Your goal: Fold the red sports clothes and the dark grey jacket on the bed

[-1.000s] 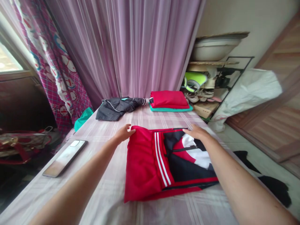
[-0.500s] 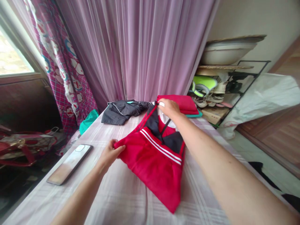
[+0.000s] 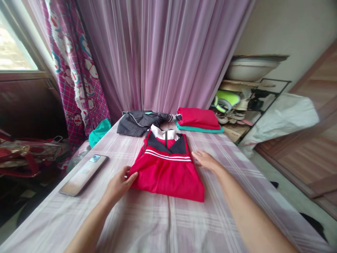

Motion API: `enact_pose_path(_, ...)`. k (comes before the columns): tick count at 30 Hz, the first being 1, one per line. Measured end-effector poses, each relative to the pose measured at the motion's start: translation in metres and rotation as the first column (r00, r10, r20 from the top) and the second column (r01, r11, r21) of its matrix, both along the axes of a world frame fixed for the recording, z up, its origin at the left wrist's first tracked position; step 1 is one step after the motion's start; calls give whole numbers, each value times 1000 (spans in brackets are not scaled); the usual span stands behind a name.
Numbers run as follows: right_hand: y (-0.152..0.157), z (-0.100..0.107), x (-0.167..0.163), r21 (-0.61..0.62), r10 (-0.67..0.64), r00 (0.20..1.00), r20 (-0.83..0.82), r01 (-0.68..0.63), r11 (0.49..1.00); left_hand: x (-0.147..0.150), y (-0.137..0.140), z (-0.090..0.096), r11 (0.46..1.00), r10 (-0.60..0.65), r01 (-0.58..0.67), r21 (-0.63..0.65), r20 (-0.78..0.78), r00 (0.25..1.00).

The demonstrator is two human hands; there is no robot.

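Our left hand (image 3: pixel 119 182) pinches the near left corner of the folded red sports jacket with white stripes and a black yoke (image 3: pixel 168 165); our right hand (image 3: pixel 206 161) lies open and flat at its right edge. We judge it best to press the edges square. Half a second ago the jacket hung lifted and skewed; now it lies flat on the checked surface (image 3: pixel 237 165), short of the folded red-and-teal pile (image 3: pixel 197 119).
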State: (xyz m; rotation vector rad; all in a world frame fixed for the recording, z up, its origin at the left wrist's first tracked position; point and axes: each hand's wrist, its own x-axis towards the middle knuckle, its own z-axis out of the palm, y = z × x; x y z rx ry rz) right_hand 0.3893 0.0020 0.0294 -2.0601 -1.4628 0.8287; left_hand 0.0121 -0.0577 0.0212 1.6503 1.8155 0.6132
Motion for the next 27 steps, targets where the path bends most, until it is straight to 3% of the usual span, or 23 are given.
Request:
enact_pose_path(3,-42,-21,0,-45,50,943,-328,-69,997,9,-2,4,1000,1,-1,2,-86,996)
enact_pose_path(8,-57,-33,-15,61,81,917,-391,-62,996,12,-23,11,1000,-1,0,-12,-108,994)
enact_pose_path(12,-65,-29,-5,114,147,956,-253,-121,986,4,-53,11,992,-88,89,-92,11,996)
enact_pose_path(15,-78,-23,5,138,200,978,-58,-190,972,-3,-62,13,989,-127,124,-86,-33,991)
enact_pose_path(18,-81,-12,2,141,172,970,172,-197,970,-2,-44,22,995,-100,100,-7,-110,989)
enact_pose_path(20,-77,-2,-9,81,161,942,295,-193,978,5,-23,31,993,-103,112,39,-186,977)
enact_pose_path(23,-70,6,-26,-15,165,916,365,-171,985,20,4,37,990,-135,121,-75,-232,963)
enact_pose_path(27,-71,2,-32,86,106,934,342,-143,986,23,16,31,978,-116,87,-189,-150,982)
